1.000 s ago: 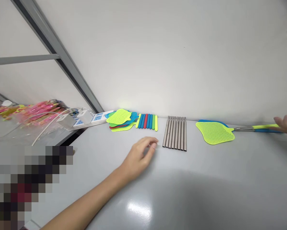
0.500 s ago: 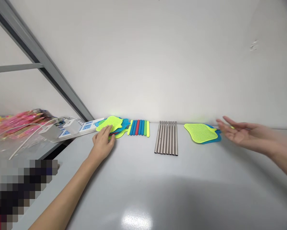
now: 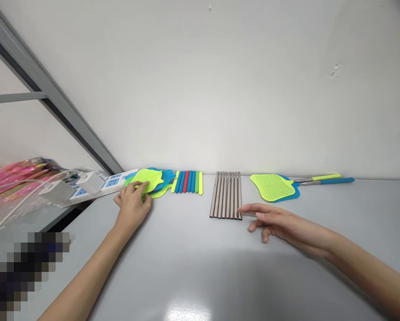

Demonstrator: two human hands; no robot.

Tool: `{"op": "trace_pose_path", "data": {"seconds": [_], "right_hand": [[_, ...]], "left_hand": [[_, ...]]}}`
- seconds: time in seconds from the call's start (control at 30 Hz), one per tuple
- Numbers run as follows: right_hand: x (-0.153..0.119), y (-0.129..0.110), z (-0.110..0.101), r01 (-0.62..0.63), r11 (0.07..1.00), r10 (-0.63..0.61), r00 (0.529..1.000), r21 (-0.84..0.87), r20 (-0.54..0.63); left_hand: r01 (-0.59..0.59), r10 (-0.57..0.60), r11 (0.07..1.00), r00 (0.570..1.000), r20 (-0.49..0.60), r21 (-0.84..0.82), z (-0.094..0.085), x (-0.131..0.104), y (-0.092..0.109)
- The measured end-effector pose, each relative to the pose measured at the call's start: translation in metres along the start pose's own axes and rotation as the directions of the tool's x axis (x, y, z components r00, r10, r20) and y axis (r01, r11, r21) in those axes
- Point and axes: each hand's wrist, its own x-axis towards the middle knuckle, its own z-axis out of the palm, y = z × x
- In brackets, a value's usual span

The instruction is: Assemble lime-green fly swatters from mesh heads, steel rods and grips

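Note:
My left hand [image 3: 133,203] lies at the pile of perforated fly swatter heads, its fingers bent over the near edge of the top yellow-green fly swatter head [image 3: 149,176]. Blue, red and green heads show partly beneath it. My right hand [image 3: 280,225] is open, fingers apart, its forefinger tip beside the lower right end of a row of steel telescopic rods [image 3: 225,196]. Between pile and rods stands a row of coloured handle grips [image 3: 189,182] in yellow, blue, red and green. Two assembled fly swatters, one yellow-green [image 3: 273,187] and one blue [image 3: 336,181], lie overlapped at the right.
A white power strip [image 3: 117,180] with plugged-in white chargers [image 3: 89,183] and cables runs along the left. Beyond it are pink items in clear plastic bags [image 3: 15,176]. A grey metal frame post [image 3: 72,116] rises there. A white wall [image 3: 200,89] backs the grey table [image 3: 173,249].
My right hand has moved left from the finished swatters to the steel rods, uncovering the swatters' handles. My left hand stays at the pile, its fingers more curled. The view has shifted slightly.

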Motion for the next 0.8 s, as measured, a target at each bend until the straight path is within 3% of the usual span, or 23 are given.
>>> {"op": "trace_pose_path", "data": {"seconds": [0.13,0.33,0.4,0.57,0.8], "right_hand": [[-0.0005,0.0048,-0.0025,-0.055,0.979,0.057,0.998,-0.195,0.009],[0.0013,0.0077,-0.0058,-0.020,0.976,0.032,0.998,-0.216,0.055],[0.0016,0.0076,-0.0051,0.005,0.974,0.010,0.998,-0.226,0.064],[0.0014,0.0078,-0.0045,0.020,0.964,0.001,0.997,-0.265,0.079],[0.0030,0.0096,-0.0068,0.027,0.958,0.009,0.992,-0.286,0.123]], "left_hand": [[-0.053,0.053,0.998,0.999,-0.007,-0.047,-0.0008,0.0022,-0.0039],[-0.061,0.045,0.977,0.996,-0.080,-0.206,-0.0054,0.0058,-0.0098],[-0.034,0.024,0.985,0.998,-0.059,-0.170,-0.0065,0.0050,-0.0087],[-0.001,0.014,0.993,0.994,0.113,-0.117,-0.0054,0.0028,-0.0038],[-0.076,0.087,0.984,0.994,0.063,-0.163,-0.0048,0.0066,-0.0088]]}}
